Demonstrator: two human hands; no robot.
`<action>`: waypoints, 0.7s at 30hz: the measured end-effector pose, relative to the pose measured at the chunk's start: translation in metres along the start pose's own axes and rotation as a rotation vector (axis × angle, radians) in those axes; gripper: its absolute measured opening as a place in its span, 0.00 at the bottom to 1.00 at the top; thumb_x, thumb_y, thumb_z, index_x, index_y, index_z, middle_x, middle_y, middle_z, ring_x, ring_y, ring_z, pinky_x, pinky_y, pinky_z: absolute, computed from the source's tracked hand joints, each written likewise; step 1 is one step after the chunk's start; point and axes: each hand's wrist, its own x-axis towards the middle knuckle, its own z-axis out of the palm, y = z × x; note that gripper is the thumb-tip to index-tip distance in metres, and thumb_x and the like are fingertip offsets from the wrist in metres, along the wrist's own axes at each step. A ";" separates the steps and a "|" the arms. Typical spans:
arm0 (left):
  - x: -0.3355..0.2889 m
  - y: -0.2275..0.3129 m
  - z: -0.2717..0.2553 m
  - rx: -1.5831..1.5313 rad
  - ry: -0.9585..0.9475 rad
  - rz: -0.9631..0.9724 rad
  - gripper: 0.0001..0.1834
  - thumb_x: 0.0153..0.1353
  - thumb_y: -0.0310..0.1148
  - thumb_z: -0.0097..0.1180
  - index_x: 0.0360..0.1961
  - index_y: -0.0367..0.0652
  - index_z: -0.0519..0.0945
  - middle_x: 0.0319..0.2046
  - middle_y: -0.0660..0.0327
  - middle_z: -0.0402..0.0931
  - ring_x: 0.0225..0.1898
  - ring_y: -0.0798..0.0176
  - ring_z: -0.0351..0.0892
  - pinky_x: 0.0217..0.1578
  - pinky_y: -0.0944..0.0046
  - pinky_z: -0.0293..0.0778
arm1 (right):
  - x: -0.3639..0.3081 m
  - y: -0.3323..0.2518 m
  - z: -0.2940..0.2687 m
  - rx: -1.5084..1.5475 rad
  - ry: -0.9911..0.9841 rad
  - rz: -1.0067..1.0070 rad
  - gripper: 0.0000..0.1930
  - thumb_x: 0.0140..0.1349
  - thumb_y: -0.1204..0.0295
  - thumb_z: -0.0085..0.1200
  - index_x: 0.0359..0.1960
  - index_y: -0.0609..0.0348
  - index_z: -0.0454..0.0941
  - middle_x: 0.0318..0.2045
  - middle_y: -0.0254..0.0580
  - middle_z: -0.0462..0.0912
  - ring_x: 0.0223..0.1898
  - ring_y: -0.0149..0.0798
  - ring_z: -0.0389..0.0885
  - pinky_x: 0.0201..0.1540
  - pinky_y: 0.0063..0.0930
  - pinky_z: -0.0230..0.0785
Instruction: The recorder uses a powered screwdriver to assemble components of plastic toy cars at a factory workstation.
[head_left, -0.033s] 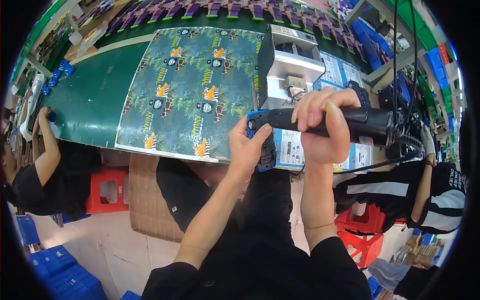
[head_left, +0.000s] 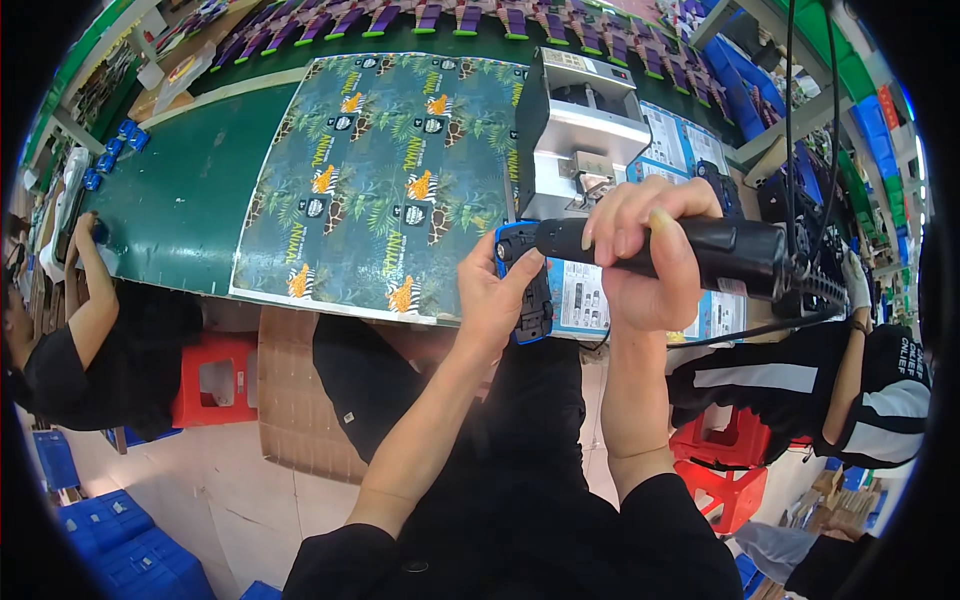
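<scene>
My left hand (head_left: 490,298) grips a black plastic part with a blue rim (head_left: 536,312) at the table's front edge, its thumb on the part's dark face. My right hand (head_left: 652,262) is wrapped round a corded black electric screwdriver (head_left: 738,252), held nearly level. The screwdriver's front end points left and meets the part beside my left thumb; the bit and any screw are hidden there. Just beyond my hands stands a silver metal machine (head_left: 585,135) with an open recess in its top.
A jungle-patterned sheet (head_left: 370,200) covers the green table (head_left: 185,205). Small blue pieces (head_left: 112,155) lie far left. Purple items (head_left: 470,20) line the back. Dark cables (head_left: 830,120) hang at right. Co-workers sit both sides, near red stools (head_left: 215,380).
The rear of the screwdriver has dipped very slightly. My left hand and the part have stayed in place.
</scene>
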 end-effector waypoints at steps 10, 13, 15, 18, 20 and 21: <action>0.004 0.000 -0.003 -0.010 -0.016 -0.025 0.14 0.62 0.31 0.63 0.47 0.38 0.78 0.32 0.59 0.82 0.28 0.70 0.80 0.27 0.68 0.78 | 0.004 0.003 -0.012 0.091 0.035 -0.027 0.10 0.66 0.66 0.45 0.37 0.60 0.69 0.21 0.38 0.69 0.19 0.33 0.68 0.27 0.32 0.65; 0.006 0.003 -0.001 -0.024 -0.007 -0.025 0.13 0.63 0.31 0.62 0.46 0.38 0.78 0.32 0.58 0.82 0.27 0.70 0.80 0.26 0.68 0.78 | 0.010 -0.012 -0.014 0.100 0.005 -0.053 0.13 0.67 0.60 0.46 0.38 0.57 0.70 0.22 0.35 0.70 0.19 0.31 0.67 0.28 0.30 0.63; 0.005 0.003 -0.001 -0.016 -0.005 -0.035 0.13 0.63 0.31 0.62 0.46 0.38 0.78 0.32 0.58 0.82 0.28 0.70 0.80 0.27 0.68 0.78 | 0.012 -0.014 -0.016 0.101 -0.007 -0.071 0.13 0.67 0.60 0.46 0.39 0.57 0.71 0.23 0.35 0.70 0.19 0.31 0.67 0.29 0.30 0.62; 0.005 0.003 -0.002 -0.004 -0.003 -0.042 0.13 0.63 0.31 0.62 0.47 0.38 0.78 0.32 0.59 0.82 0.29 0.70 0.80 0.28 0.68 0.78 | 0.014 -0.011 -0.019 0.156 -0.056 -0.112 0.07 0.64 0.71 0.47 0.39 0.62 0.69 0.22 0.42 0.72 0.20 0.35 0.71 0.29 0.34 0.70; 0.006 0.002 -0.002 0.001 0.001 -0.040 0.13 0.63 0.30 0.62 0.47 0.38 0.78 0.32 0.59 0.82 0.29 0.70 0.80 0.29 0.68 0.79 | 0.011 -0.009 -0.018 0.135 -0.043 -0.071 0.08 0.64 0.71 0.49 0.39 0.62 0.69 0.23 0.42 0.72 0.21 0.35 0.71 0.29 0.34 0.71; 0.006 0.001 -0.002 0.016 -0.004 -0.027 0.13 0.63 0.30 0.62 0.47 0.38 0.78 0.32 0.59 0.82 0.29 0.70 0.81 0.30 0.68 0.79 | 0.009 -0.009 -0.016 0.142 -0.029 -0.060 0.07 0.63 0.72 0.50 0.38 0.63 0.69 0.23 0.42 0.72 0.21 0.35 0.72 0.30 0.34 0.71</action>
